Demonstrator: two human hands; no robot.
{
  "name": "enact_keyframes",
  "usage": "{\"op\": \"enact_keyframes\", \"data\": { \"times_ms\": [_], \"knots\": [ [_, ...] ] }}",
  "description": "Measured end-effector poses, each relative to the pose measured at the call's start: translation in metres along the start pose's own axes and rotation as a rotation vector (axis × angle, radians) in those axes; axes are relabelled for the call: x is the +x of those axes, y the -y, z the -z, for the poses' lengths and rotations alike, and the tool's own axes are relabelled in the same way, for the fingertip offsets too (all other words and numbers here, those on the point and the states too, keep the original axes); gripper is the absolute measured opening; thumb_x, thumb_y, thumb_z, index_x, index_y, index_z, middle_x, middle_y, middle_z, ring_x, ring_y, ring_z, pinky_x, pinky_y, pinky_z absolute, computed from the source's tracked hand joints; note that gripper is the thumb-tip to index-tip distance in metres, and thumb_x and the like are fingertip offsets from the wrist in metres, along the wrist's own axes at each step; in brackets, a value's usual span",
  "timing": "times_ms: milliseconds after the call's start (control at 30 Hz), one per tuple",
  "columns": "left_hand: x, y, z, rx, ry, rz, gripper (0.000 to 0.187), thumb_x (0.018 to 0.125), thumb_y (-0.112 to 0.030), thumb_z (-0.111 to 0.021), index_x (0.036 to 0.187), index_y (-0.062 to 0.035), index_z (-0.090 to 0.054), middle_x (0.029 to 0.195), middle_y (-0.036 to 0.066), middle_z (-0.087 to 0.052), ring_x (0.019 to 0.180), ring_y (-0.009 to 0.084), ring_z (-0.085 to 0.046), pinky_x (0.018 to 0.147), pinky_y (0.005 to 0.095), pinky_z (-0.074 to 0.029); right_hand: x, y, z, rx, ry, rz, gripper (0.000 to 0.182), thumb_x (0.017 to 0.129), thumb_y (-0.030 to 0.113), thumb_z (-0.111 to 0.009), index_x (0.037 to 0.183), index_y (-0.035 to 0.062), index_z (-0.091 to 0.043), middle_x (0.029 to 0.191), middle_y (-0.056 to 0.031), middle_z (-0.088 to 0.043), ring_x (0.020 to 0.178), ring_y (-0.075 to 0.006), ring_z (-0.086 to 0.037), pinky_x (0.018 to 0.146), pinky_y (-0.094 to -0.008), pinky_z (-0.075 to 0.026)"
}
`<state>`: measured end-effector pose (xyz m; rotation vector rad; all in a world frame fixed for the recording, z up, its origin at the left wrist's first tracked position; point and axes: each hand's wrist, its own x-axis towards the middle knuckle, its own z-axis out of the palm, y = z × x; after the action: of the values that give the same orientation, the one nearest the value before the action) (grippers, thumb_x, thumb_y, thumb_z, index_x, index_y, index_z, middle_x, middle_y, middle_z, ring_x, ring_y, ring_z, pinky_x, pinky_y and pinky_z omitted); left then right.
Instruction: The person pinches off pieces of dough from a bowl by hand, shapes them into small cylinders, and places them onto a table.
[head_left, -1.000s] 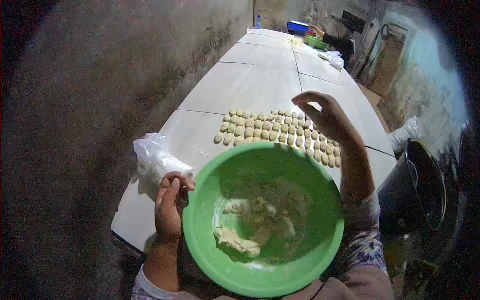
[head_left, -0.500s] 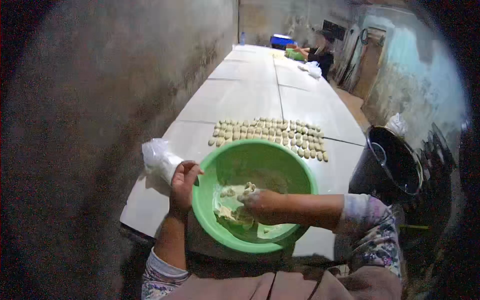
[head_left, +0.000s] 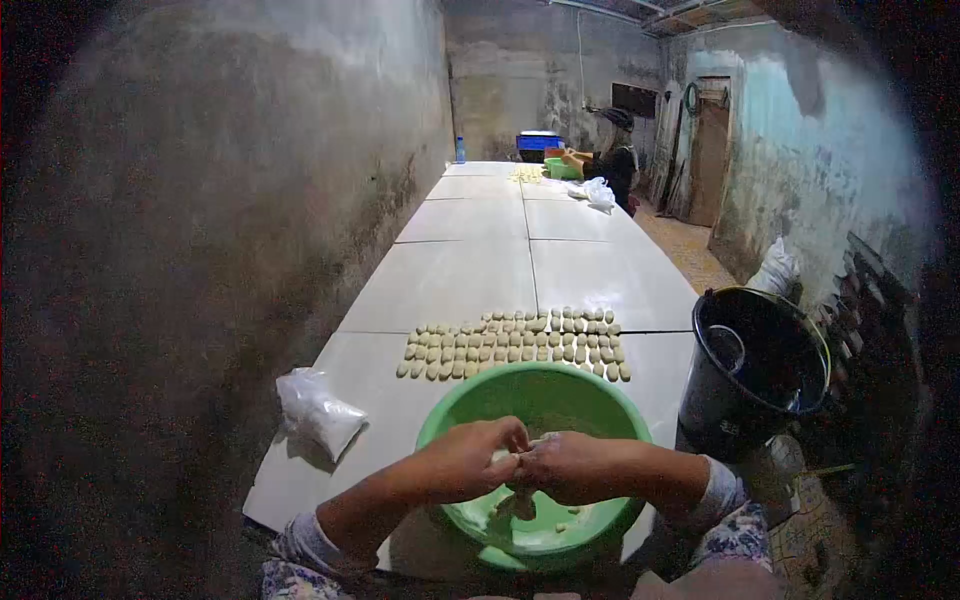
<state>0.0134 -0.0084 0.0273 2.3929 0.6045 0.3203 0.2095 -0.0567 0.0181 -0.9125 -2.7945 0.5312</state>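
A green basin (head_left: 462,395) stands in front of me at the table's near end. Above it my left hand (head_left: 470,455) and my right hand (head_left: 562,466) meet, fingers curled and pressed together around pale dough (head_left: 502,457). The fingers hide most of this dough. Small dough scraps (head_left: 561,527) lie on the basin's floor below the hands. Just beyond the rim, rows of small oval dough pieces (head_left: 487,340) are laid out on the white table.
A plastic bag of white powder (head_left: 322,412) lies left of the basin, near the wall. On the right stands a black bucket (head_left: 715,390). At the table's far end, a person (head_left: 618,160) works beside another green basin (head_left: 563,170), a blue crate (head_left: 538,142) and white bags (head_left: 597,192).
My left hand has left the basin's rim and joined the right hand over the basin. The right hand has risen from the basin's floor with dough. My view has tilted up.
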Motion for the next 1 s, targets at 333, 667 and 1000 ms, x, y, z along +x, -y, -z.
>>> {"op": "enact_keyframes", "data": {
  "times_ms": [333, 667, 1000],
  "knots": [
    [0.026, 0.038, -0.023, -0.651, 0.233, -0.091, 0.071, 0.095, -0.053, -0.038, 0.140, 0.0004, -0.023, 0.123, 0.017, -0.051, 0.103, 0.0226, -0.056, 0.087, 0.0336, -0.046, -0.008, -0.022, 0.010, 0.058, -0.168, -0.146, 0.022, 0.086, 0.018, -0.056, 0.106, 0.0101, -0.054, 0.091, -0.0138, -0.060, 0.084, -0.0348, -0.062, 0.067, -0.0456, -0.050],
    [0.024, 0.035, -0.024, -0.062, 0.114, 0.025, 0.027, 0.091, -0.028, -0.049, 0.097, -0.0036, -0.059, 0.081, 0.021, -0.061, 0.079, 0.0396, -0.059, 0.069, 0.0456, -0.046, -0.014, -0.032, 0.003, 0.100, -0.130, -0.207, 0.017, 0.090, 0.019, -0.049, 0.094, 0.0042, -0.055, 0.078, -0.0195, -0.063, 0.075, -0.0382, -0.064, 0.064, -0.0467, -0.051],
    [0.011, 0.020, -0.035, 0.079, 0.081, -0.146, 0.032, 0.086, -0.031, -0.051, 0.074, -0.0023, -0.058, 0.069, 0.020, -0.056, 0.071, 0.0402, -0.055, 0.067, 0.0506, -0.041, -0.024, -0.017, 0.038, 0.107, 0.214, -0.175, 0.016, 0.086, 0.019, -0.054, 0.098, 0.0122, -0.062, 0.083, -0.0148, -0.064, 0.077, -0.0359, -0.064, 0.065, -0.0442, -0.051]
  ]
}}
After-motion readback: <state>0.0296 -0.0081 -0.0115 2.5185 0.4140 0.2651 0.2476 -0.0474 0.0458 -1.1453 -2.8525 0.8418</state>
